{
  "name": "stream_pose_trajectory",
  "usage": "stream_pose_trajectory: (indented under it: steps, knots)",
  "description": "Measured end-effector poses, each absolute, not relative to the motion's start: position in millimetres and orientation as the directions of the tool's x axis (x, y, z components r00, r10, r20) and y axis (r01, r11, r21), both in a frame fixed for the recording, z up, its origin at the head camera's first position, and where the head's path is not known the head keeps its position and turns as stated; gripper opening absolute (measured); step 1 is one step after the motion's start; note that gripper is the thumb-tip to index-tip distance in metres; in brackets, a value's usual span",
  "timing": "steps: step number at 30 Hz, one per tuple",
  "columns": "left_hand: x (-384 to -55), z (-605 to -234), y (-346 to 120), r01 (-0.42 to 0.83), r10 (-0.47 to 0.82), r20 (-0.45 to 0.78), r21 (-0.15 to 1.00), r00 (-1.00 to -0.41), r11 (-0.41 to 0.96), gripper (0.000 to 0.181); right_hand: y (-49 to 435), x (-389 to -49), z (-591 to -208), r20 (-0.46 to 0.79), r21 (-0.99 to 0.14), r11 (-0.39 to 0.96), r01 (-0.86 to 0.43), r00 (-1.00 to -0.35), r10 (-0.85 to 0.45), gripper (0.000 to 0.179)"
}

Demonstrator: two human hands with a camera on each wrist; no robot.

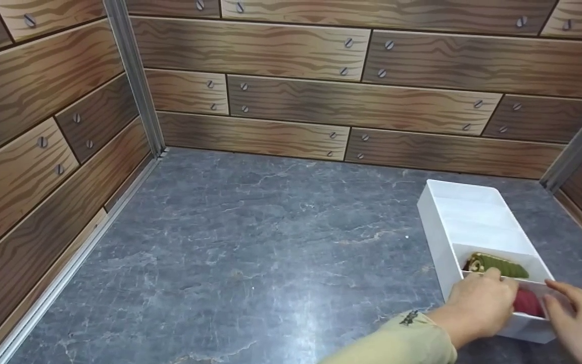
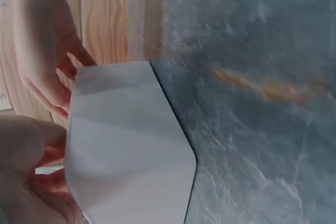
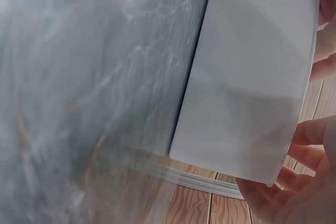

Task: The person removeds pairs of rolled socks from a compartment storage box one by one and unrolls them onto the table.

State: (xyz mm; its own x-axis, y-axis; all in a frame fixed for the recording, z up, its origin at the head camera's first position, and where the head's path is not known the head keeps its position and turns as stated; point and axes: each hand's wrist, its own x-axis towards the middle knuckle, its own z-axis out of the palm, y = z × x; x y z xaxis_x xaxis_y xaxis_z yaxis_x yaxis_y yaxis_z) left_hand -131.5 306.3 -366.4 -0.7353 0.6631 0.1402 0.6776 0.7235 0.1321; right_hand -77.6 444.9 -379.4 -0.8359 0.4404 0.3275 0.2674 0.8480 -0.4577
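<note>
A long white compartment box point(image 1: 435, 237) stands on the right of the grey marbled surface. Its nearest compartment holds a dark red, soft-looking item point(image 1: 527, 302), partly covered by my left hand point(image 1: 483, 306). The left fingers bend down over that compartment beside the red item; their tips are hidden. In the compartment just beyond lies a rolled green ribbed cloth point(image 1: 500, 265) with a pale patterned end. My right hand point(image 1: 581, 318) rests at the box's near right corner, its thumb and fingers loosely spread. Both wrist views show the box's plain outer wall point(image 2: 131, 145) between the hands.
The box's farther compartments point(image 1: 483, 217) show bare white walls. Wood-plank patterned panels point(image 1: 291, 96) stand at the back and sides, with grey metal posts point(image 1: 134, 76) at the corners. A metal strip point(image 1: 68, 268) edges the surface on the left.
</note>
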Motion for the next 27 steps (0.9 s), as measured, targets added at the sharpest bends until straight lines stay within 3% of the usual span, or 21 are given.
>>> stream_pose_trajectory:
  steps: [7, 16, 27]
  knots:
    - [-129.2, -361.0, 314.1, 0.697, 0.690, 0.111, 0.047, -0.715, 0.715, 0.016, 445.5, -76.2, -375.0, 0.277, -0.423, 0.851, 0.311, -0.850, 0.448, 0.035]
    - [-133.1, -356.6, 316.8, 0.732, 0.722, 0.123, 0.102, -0.681, 0.674, 0.008, 445.6, -75.7, -371.5, 0.253, -0.410, 0.854, 0.320, -0.860, 0.444, 0.038]
    - [-136.0, -359.6, 320.9, 0.692, 0.673, 0.174, 0.084, -0.719, 0.717, 0.008, 444.0, -76.6, -371.2, 0.260, -0.431, 0.843, 0.321, -0.851, 0.457, 0.040]
